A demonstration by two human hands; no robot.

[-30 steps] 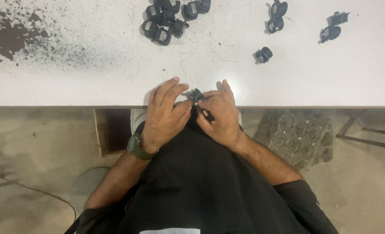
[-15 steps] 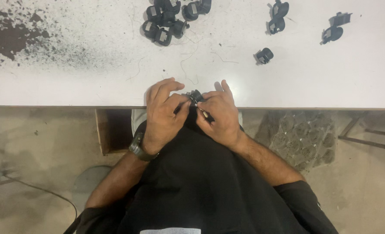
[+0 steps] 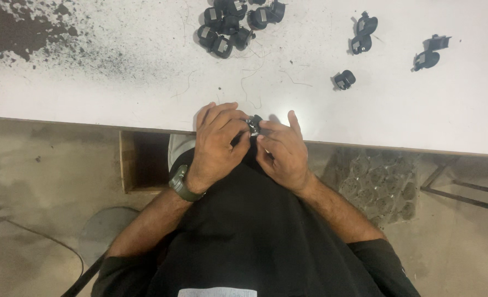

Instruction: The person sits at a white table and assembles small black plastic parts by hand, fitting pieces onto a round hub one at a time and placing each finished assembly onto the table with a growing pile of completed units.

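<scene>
Fingers of both my hands meet on one small black part (image 3: 253,124) at the near edge of the white desk (image 3: 117,93), just at 12 o'clock from my chest. My left hand (image 3: 217,144), the one with the dark watch (image 3: 181,184) on the wrist, curls over the part from 9 o'clock, and its grip is closed on it with thumb and first fingers. My right hand (image 3: 281,151) comes from 3 o'clock; its fingertips press on the same part, so this grip also is together on it, with no free gap that I can see. A little metal shows on the part between the fingers, but the rest is covered and I cannot tell its exact form.

I judge the step in hand is fitting or pressing something small on this part, both hands working against each other. The next move, I think, calls for a firm steady pinch and a small careful push, since the part sits right on the desk edge and could slip down to the floor.

At 11 o'clock, far on the desk, lies a heap of similar black parts (image 3: 236,25). More single black pieces (image 3: 344,79) lie well apart at 1 and 2 o'clock. Dark powder (image 3: 13,33) is spread at 10 o'clock.
</scene>
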